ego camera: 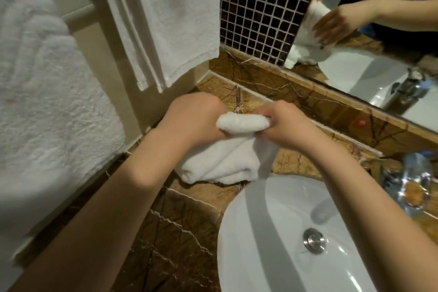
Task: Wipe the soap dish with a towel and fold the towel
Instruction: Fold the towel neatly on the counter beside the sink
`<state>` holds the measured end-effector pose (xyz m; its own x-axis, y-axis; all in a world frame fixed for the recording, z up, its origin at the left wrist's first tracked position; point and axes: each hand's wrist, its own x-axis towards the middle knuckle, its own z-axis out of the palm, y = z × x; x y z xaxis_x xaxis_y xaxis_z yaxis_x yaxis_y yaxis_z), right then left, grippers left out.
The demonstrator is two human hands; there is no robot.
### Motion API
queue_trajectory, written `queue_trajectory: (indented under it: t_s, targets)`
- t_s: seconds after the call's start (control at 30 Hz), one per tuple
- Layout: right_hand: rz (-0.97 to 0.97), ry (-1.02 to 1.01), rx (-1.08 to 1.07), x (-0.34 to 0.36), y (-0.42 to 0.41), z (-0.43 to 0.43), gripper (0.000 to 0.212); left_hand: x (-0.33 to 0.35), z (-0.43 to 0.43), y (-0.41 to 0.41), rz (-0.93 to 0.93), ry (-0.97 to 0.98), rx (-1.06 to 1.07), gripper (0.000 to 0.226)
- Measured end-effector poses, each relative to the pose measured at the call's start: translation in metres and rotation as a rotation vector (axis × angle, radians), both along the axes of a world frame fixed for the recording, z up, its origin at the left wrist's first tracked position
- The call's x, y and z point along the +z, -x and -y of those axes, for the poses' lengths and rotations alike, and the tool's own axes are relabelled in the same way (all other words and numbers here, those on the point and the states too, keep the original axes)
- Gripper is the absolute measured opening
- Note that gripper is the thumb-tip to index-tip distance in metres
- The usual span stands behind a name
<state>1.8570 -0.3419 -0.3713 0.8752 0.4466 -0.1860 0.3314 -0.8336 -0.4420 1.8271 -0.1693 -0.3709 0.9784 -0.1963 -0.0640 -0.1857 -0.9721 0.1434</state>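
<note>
A small white towel (222, 161) lies partly folded on the brown marble counter (180, 225), left of the sink. Its upper part is rolled into a thick fold held up between both hands. My left hand (196, 118) grips the roll's left end, and my right hand (284, 123) pinches its right end. A loose strip of the towel hangs down over the sink rim. No soap dish can be made out; a blurred clear object (412, 180) sits at the right by the faucet.
A white sink (248, 244) with a metal drain (314, 240) fills the lower right. Large white towels hang at the left (47, 102) and top centre (180, 14). A mirror (379, 38) and dark mosaic tiles (260, 7) stand behind the counter.
</note>
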Motion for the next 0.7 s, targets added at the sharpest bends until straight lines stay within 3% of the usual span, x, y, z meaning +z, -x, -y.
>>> queue_trajectory:
  t_s: [0.17, 0.3, 0.4, 0.47, 0.57, 0.63, 0.7]
  targets:
    - [0.560, -0.194, -0.169, 0.052, -0.015, 0.020, 0.043, 0.055, 0.015, -0.019, 0.561, 0.079, -0.026, 0.015]
    - [0.873, -0.368, -0.159, 0.094, -0.003, 0.029, 0.040, 0.094, 0.019, -0.020, 0.950, 0.055, -0.048, 0.008]
    - [0.957, -0.374, -0.133, 0.097, 0.018, 0.029, 0.038, 0.095, 0.017, -0.005, 1.055, 0.053, -0.096, 0.009]
    - [0.763, -0.327, -0.124, 0.081, 0.028, 0.027, 0.036, 0.082, 0.010, 0.010, 0.829, 0.068, -0.170, 0.014]
    - [0.297, -0.150, -0.056, 0.035, 0.040, 0.015, 0.024, 0.054, 0.001, 0.021, 0.178, -0.102, -0.141, 0.016]
    - [0.092, -0.060, 0.029, 0.000, 0.049, 0.005, 0.016, 0.030, -0.002, 0.019, -0.190, -0.232, -0.074, 0.018]
    - [-0.082, -0.016, 0.077, -0.027, 0.058, -0.003, 0.016, 0.006, -0.003, 0.021, -0.414, -0.289, -0.051, 0.020]
